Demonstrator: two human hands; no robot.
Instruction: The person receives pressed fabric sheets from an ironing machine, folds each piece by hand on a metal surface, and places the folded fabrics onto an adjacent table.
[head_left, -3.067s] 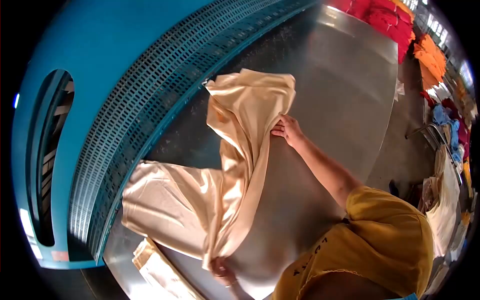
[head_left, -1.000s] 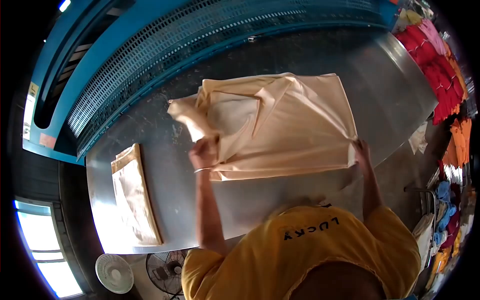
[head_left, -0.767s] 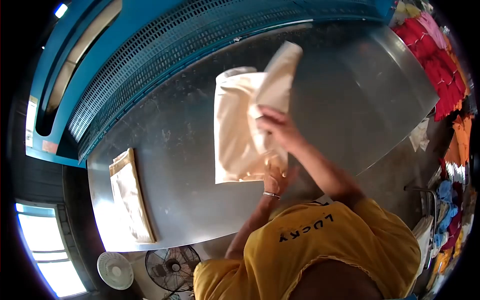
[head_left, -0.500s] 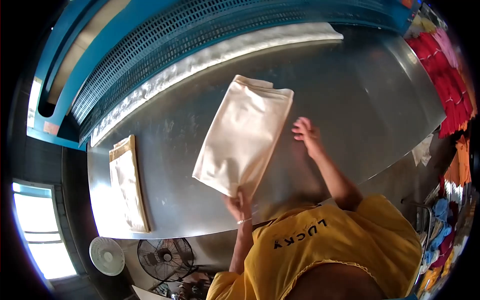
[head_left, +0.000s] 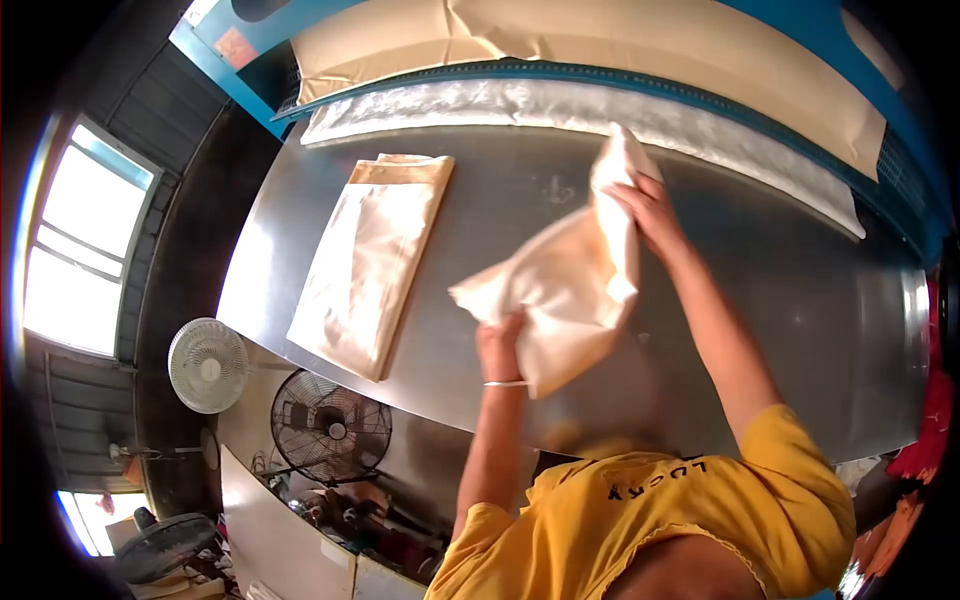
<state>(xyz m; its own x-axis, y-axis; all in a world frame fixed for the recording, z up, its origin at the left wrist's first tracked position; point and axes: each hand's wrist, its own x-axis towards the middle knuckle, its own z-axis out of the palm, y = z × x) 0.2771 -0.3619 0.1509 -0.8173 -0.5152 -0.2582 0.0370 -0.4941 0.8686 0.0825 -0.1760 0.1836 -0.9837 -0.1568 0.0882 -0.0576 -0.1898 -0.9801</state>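
Observation:
A folded cream satin cloth (head_left: 565,280) is held up in both hands, bent and twisted above the metal table. My left hand (head_left: 500,345) is closed on its lower left part, thumb on top. My right hand (head_left: 648,212) grips the cloth near its upper right end, with the fingers wrapped over the fabric. To the left, a flat folded stack of similar shiny cream cloth (head_left: 365,265) lies on the table, apart from both hands.
The metal table (head_left: 760,300) reaches up to a blue machine (head_left: 250,70) at the back. A white padded strip (head_left: 450,112) and a beige fabric sheet (head_left: 640,35) run along the machine. A black fan (head_left: 335,430) and a white fan (head_left: 207,366) stand beyond the table's near left edge.
My right hand, earlier open and apart from the cloth, now grips it. The flat cloth has been lifted and bent. The view has swung left, bringing the folded stack nearer the middle.

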